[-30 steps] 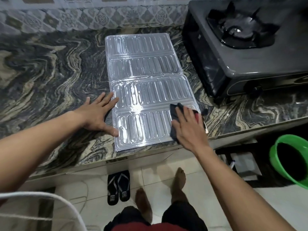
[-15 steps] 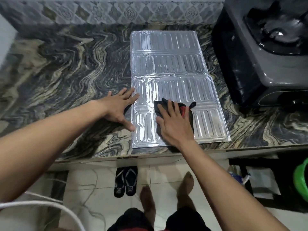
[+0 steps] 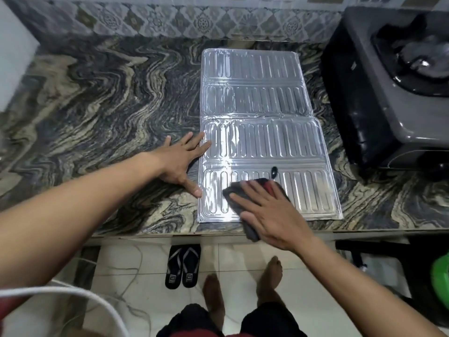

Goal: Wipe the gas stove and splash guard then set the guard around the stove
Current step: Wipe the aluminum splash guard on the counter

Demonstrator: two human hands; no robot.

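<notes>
A ribbed silver splash guard [image 3: 262,132] lies flat and unfolded on the marbled countertop [image 3: 102,113]. My right hand [image 3: 269,212] presses a dark cloth [image 3: 233,193] with a red patch onto the guard's near panel, close to the counter's front edge; part of the cloth hangs over that edge. My left hand [image 3: 181,161] lies flat with fingers spread on the counter, its fingertips and thumb touching the guard's left edge. The dark grey gas stove [image 3: 379,93] stands to the right of the guard, its burner partly cut off by the frame.
A patterned tile wall [image 3: 194,20] runs behind the counter. On the floor below are black sandals [image 3: 182,266], my bare feet, a green bucket [image 3: 441,278] at the right edge and a white curved cable [image 3: 73,295] at lower left.
My right hand has slid the cloth leftward across the near panel, then slightly back toward the front edge. My left hand has stayed at the guard's left edge. The view has shifted left.
</notes>
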